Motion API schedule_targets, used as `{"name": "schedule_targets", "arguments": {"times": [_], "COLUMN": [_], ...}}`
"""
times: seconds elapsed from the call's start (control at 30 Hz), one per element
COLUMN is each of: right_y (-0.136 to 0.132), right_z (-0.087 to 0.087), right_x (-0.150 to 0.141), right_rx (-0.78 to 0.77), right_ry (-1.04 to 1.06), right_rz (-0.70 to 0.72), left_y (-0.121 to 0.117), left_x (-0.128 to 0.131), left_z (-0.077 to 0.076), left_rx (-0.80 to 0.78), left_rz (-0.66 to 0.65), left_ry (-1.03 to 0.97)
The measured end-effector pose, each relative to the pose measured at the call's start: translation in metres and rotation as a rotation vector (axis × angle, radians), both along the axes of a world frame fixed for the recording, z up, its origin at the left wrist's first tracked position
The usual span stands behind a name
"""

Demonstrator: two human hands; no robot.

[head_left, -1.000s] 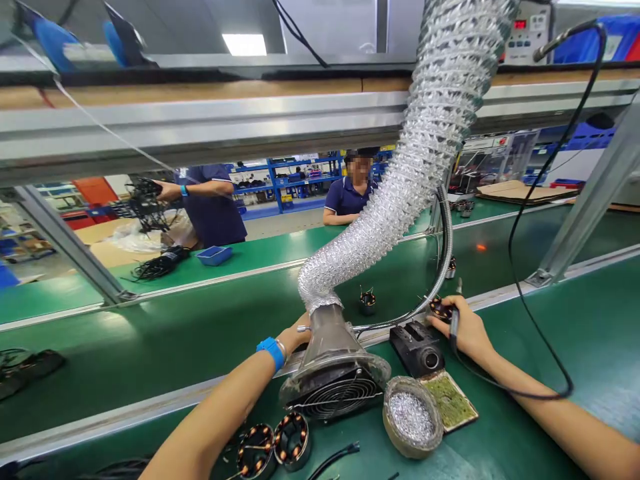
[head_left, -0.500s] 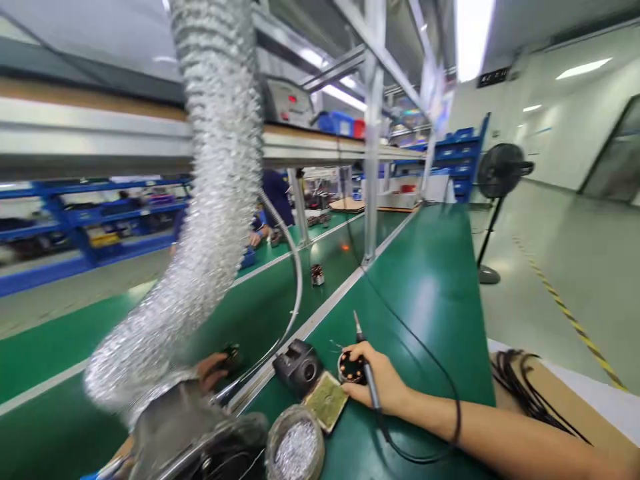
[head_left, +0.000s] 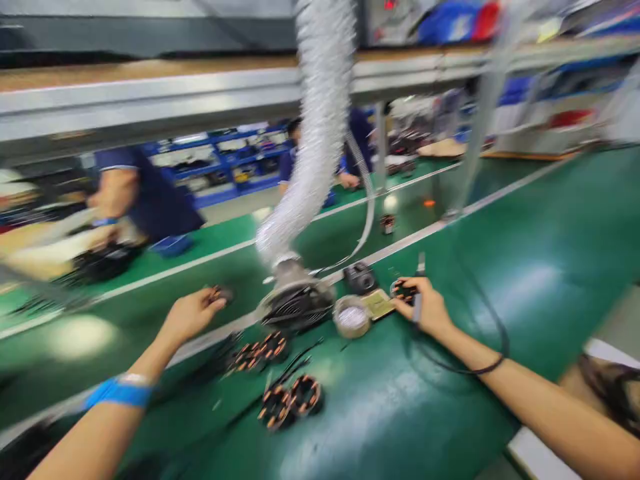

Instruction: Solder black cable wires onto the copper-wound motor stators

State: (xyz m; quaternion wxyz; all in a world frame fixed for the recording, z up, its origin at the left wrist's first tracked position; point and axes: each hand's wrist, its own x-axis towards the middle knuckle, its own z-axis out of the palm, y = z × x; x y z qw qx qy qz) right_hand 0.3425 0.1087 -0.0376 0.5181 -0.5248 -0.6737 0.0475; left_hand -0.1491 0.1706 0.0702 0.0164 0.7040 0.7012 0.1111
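In right grip (head_left: 431,308), pinches coil ring (head_left: 404,291) between thumb and fingers, at fingertips, just right of sponge pad (head_left: 379,304); also holds soldering iron (head_left: 417,310), tip pointing up. In left grip (head_left: 187,317), pinches blurred small coil part (head_left: 225,294) at fingertips, over green strip beyond rail (head_left: 235,327). On desk (head_left: 380,413), between grips: fan hood (head_left: 299,305), bowl (head_left: 353,335). Nearer: more coil rings (head_left: 306,395), paired.

The rings (head_left: 275,406) are black with copper patches (the bench (head_left: 540,240), green).
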Motion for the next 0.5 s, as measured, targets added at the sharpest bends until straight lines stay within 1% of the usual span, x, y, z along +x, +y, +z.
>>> {"name": "schedule_targets", "arguments": {"times": [0.07,0.13,0.2,0.27,0.3,0.33,0.37,0.43,0.5], "right_y": [0.002,0.003,-0.003,-0.014,-0.021,-0.027,-0.033,-0.047,-0.063], "right_z": [-0.002,-0.003,0.000,0.004,0.007,0.008,0.009,0.008,0.003], "right_x": [0.004,0.005,0.004,0.000,-0.004,-0.008,-0.013,-0.026,-0.042], "right_rx": [0.021,0.071,0.127,0.206,0.246,0.295,0.336,0.370,0.338], "right_ry": [0.035,0.035,0.014,-0.049,-0.080,-0.106,-0.123,-0.129,-0.129], "right_rz": [-0.032,-0.091,-0.084,-0.021,0.033,0.096,0.165,0.330,0.498], "left_y": [-0.050,-0.104,-0.154,-0.191,-0.202,-0.208,-0.209,-0.197,-0.178], "left_x": [-0.014,-0.014,-0.001,0.019,0.029,0.039,0.047,0.061,0.071], "left_z": [0.010,0.019,0.023,0.021,0.017,0.012,0.005,-0.010,-0.025], "left_rx": [-0.068,-0.102,-0.156,-0.191,-0.203,-0.212,-0.215,-0.225,-0.245], "left_rz": [0.115,0.166,0.141,0.112,0.111,0.114,0.123,0.140,0.137], "left_ry": [0.056,0.079,0.088,0.105,0.116,0.128,0.139,0.158,0.161]}}
